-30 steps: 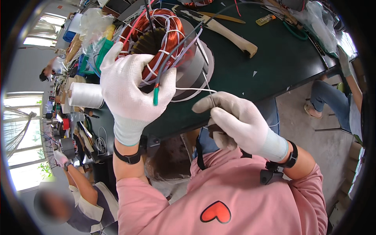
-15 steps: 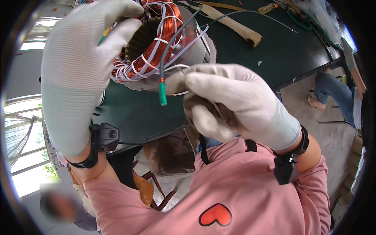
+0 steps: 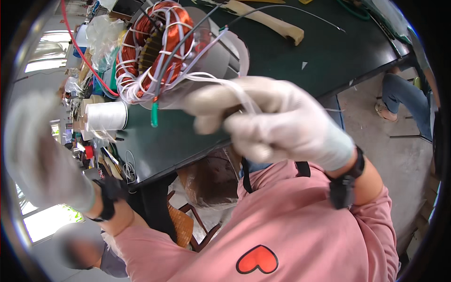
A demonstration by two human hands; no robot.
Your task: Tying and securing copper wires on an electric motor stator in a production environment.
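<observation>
The wound copper coil (image 3: 176,40) sits tilted on the dark green desk (image 3: 282,56), its ring bound with white ties. A grey cable runs across the coil, its green sleeve (image 3: 154,115) hanging at the coil's near edge. White cord (image 3: 211,77) leads from the coil to our right hand (image 3: 277,117), whose grip pinches it just right of the coil. Our left hand (image 3: 42,150) is well left of the coil, too blurred for us to tell whether its grip is spread or closed. Left of the coil we see a red wire (image 3: 84,56) and a white thread spool (image 3: 107,116); right of it, a pale bone-shaped tool (image 3: 268,21).
</observation>
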